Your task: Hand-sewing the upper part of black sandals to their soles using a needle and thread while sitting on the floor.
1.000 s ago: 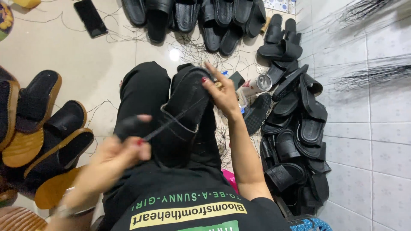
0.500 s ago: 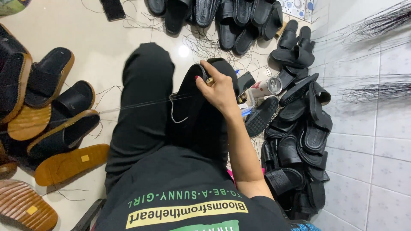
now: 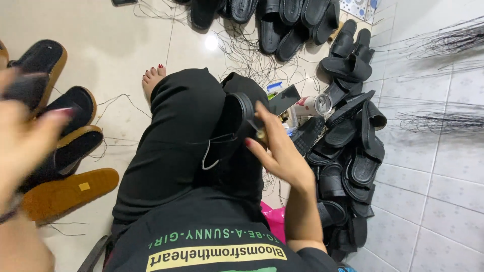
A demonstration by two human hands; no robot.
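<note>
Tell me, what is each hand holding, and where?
Right hand grips a black sandal at its upper edge on the lap. Left hand is blurred; its hold cannot be told.

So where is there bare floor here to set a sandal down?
Bare tile lies between the tan-soled sandals and the bare foot. Crowded: black sandals fill the wall side beyond the right hand; loose threads litter the floor ahead.

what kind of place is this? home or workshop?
Likely an informal sandal-making spot on a tiled floor: piles of black sandals, tan-soled sandals, loose black threads, and the right hand holding a black sandal.
</note>
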